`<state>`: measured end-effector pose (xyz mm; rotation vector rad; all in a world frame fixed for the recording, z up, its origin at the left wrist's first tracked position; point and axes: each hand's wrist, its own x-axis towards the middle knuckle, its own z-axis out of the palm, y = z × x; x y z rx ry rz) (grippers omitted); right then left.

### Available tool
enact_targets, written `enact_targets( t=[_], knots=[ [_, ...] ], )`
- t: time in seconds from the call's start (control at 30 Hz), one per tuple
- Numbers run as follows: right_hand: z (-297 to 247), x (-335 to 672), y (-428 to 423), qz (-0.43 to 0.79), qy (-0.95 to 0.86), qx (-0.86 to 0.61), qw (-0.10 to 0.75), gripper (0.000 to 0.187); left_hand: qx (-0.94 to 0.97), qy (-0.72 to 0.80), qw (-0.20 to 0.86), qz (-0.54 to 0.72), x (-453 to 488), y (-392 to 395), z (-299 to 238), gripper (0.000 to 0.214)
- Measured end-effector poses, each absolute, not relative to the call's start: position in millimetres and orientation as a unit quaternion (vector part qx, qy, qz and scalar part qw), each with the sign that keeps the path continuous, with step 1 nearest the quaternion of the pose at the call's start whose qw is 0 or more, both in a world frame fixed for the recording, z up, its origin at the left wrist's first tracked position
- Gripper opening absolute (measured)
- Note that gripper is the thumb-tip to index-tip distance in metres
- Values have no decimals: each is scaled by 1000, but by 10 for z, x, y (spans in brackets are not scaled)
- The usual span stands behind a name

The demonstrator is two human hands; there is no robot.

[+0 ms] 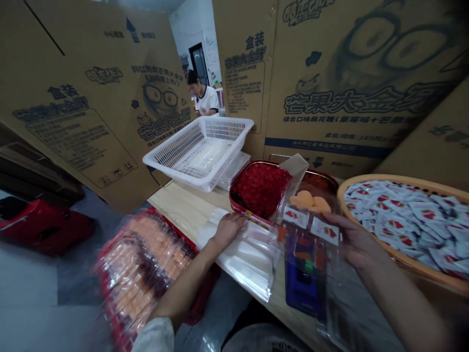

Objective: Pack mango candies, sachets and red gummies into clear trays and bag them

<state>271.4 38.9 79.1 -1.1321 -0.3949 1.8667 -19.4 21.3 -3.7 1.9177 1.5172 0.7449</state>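
Observation:
My left hand [227,231] rests on a stack of clear plastic bags [249,256] lying on the wooden table, and its fingers are partly hidden against the stack. My right hand [353,240] grips the edge of a clear plastic bag [311,230] held up over the table. Inside that bag I see orange pieces and white sachets with red print. Just beyond it sits a red-rimmed tray of red candy [256,188]. An oval woven basket [370,183] full of white sachets with red print lies near my right hand.
A white plastic crate [200,151] sits at the table's far end. A blue object [302,291] lies under the held bag. A large wrapped bundle of orange packets [142,274] sits left of the table. Printed cardboard sheets [351,105] stand behind, and a person in a white shirt [203,100] is beyond them.

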Motion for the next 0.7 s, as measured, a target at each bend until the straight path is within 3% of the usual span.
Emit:
enact_targets(
  t=[0.17, 0.7],
  knots=[
    [844, 2831, 289, 709, -120, -493, 490, 29, 749, 548, 254, 274, -261, 220, -276, 28],
    [808, 2998, 154, 683, -68, -517, 511, 24, 754, 508, 243, 338, -244, 137, -123, 6]
  ],
)
